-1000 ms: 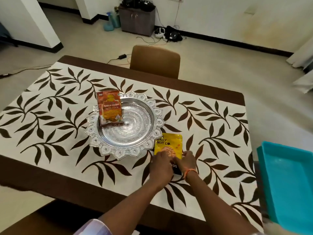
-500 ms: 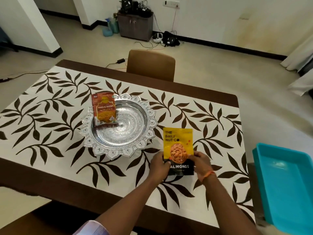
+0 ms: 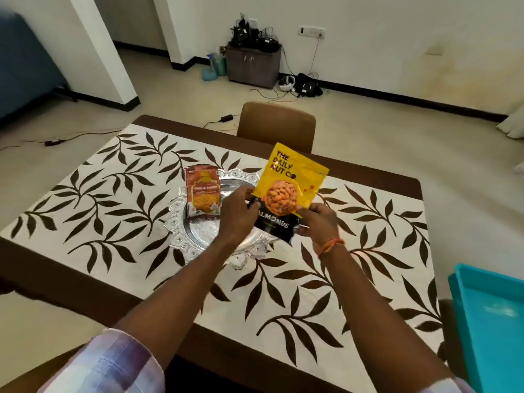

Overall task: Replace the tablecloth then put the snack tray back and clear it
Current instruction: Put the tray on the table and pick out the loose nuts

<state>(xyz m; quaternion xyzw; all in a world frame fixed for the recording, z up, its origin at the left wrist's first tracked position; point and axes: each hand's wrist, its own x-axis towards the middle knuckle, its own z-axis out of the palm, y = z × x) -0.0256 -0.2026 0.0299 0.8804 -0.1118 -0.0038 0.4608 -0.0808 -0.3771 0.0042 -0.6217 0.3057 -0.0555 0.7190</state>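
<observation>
A yellow and black almonds pouch is held upright in the air over the right side of the silver snack tray. My left hand grips its lower left edge and my right hand grips its lower right corner. An orange garlic snack packet stands in the tray's left part. The tray rests on a white tablecloth with a brown leaf pattern, which covers the dark wooden table. My arms hide the tray's near right rim.
A turquoise plastic bin sits at the table's right edge. A brown chair stands at the far side. Cables, a small cabinet and bags lie on the floor beyond.
Both hands lifted the almonds pouch from the cloth beside the tray and raised it upright over the tray. The view tilted upward.
</observation>
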